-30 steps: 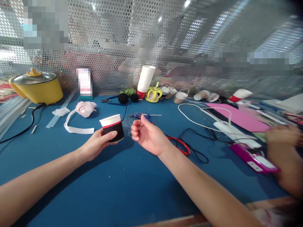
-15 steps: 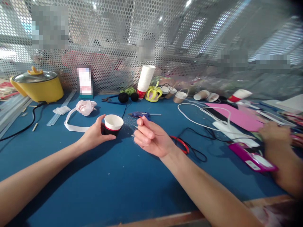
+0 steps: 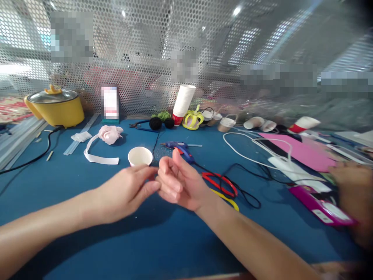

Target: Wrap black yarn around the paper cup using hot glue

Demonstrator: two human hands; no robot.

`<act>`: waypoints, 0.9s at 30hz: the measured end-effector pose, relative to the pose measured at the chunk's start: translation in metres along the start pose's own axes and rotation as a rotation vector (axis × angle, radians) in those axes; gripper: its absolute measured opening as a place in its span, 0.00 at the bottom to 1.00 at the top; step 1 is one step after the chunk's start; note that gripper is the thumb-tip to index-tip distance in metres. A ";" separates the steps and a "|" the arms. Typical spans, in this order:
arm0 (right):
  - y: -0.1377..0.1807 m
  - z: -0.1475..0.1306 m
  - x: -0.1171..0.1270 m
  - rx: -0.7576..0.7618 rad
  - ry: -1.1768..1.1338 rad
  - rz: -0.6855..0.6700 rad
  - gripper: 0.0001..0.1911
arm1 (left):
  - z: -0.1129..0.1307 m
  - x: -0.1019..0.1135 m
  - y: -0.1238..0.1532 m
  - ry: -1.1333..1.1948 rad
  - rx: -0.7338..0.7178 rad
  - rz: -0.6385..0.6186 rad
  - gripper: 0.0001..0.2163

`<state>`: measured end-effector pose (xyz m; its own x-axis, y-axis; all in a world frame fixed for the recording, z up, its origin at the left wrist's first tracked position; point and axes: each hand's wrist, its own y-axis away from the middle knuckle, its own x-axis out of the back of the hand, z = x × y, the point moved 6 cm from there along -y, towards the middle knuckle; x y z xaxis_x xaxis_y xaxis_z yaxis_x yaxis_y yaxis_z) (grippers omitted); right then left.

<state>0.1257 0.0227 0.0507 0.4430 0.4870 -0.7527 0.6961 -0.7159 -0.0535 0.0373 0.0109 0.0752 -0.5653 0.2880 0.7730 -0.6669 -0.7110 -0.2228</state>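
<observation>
Cup (image 3: 140, 156) upright on the blue bench (image 3: 163, 245), near the middle, white mouth facing up, lower part hidden behind my left hand (image 3: 128, 192). Whether my knuckles touch it, I cannot tell. My left fingers bend inward and meet the fingertips of my right hand (image 3: 183, 184), just in front of the cup and to its right. Right fingers curled, palm partly turned up, thumb raised. Whether anything small is pinched between the two hands, I cannot tell from this angle.

Just beyond my right thumb: blue glue gun (image 3: 174, 144), lying on its side, nozzle pointing left. Near my right wrist: red loop (image 3: 208, 175) and yellow strip (image 3: 227, 200), the latter partly under my forearm in view.

Left of the cup: white ribbon (image 3: 101, 159), curving up to a pale pink rose (image 3: 110, 134). Behind: pliers (image 3: 145, 128) beside two black balls (image 3: 155, 123), then a leaning cup stack (image 3: 184, 102) next to a yellow basket (image 3: 192, 119).

Far left: yellow cooker (image 3: 60, 112), lid on. Right side: pink sheet (image 3: 294, 149), purple case (image 3: 320, 206), and another person's hand (image 3: 351, 175), blurred, at the sheet's near end.
</observation>
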 end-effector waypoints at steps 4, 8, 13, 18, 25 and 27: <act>-0.003 0.004 -0.002 -0.005 0.027 0.001 0.30 | -0.004 -0.019 0.004 0.180 0.035 0.057 0.15; 0.002 -0.003 0.002 0.058 0.146 0.075 0.32 | -0.012 -0.013 0.004 0.260 0.003 0.175 0.14; 0.014 -0.007 0.006 0.056 0.240 0.226 0.32 | -0.013 0.013 0.005 0.155 0.008 0.383 0.11; 0.015 0.008 -0.002 -0.044 0.187 0.226 0.33 | -0.001 0.014 0.008 -0.019 -0.198 0.484 0.06; 0.012 0.014 -0.019 -0.043 0.180 0.153 0.35 | 0.001 0.009 0.005 -0.175 -0.230 0.480 0.08; 0.012 0.015 -0.020 -0.065 0.195 0.126 0.36 | -0.001 0.011 0.002 -0.128 -0.230 0.445 0.08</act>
<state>0.1164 -0.0033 0.0550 0.6247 0.4880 -0.6096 0.6610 -0.7462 0.0800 0.0290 0.0130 0.0830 -0.7643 -0.1010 0.6369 -0.4731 -0.5835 -0.6601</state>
